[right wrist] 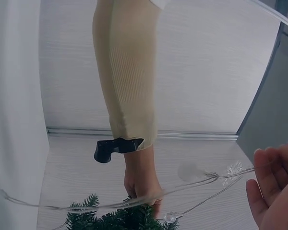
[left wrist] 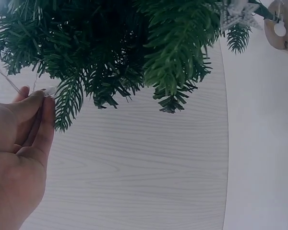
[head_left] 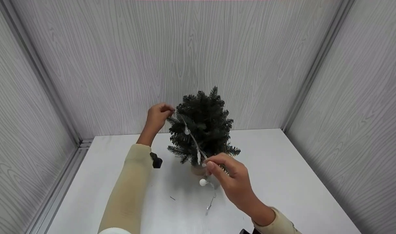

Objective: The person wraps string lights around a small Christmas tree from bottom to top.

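A small artificial Christmas tree (head_left: 206, 126) stands on the white table, on a round wooden base (head_left: 198, 171). My left hand (head_left: 158, 116) reaches to the tree's upper left side. Its thumb and fingers pinch a clear piece of a string of fairy lights right beside a branch tip in the left wrist view. From there the string of fairy lights (head_left: 187, 130) slants down across the tree's front. My right hand (head_left: 233, 180), before the lower branches, pinches the same string between thumb and forefinger. Below it the loose end hangs, with a white ball bulb (head_left: 203, 182).
A clear star-shaped ornament (left wrist: 239, 18) shows among the branches in the left wrist view. One small dark sliver (head_left: 172, 198) lies on the white table (head_left: 282, 182). Grey wood-grain walls (head_left: 120, 65) enclose the table at the back and both sides.
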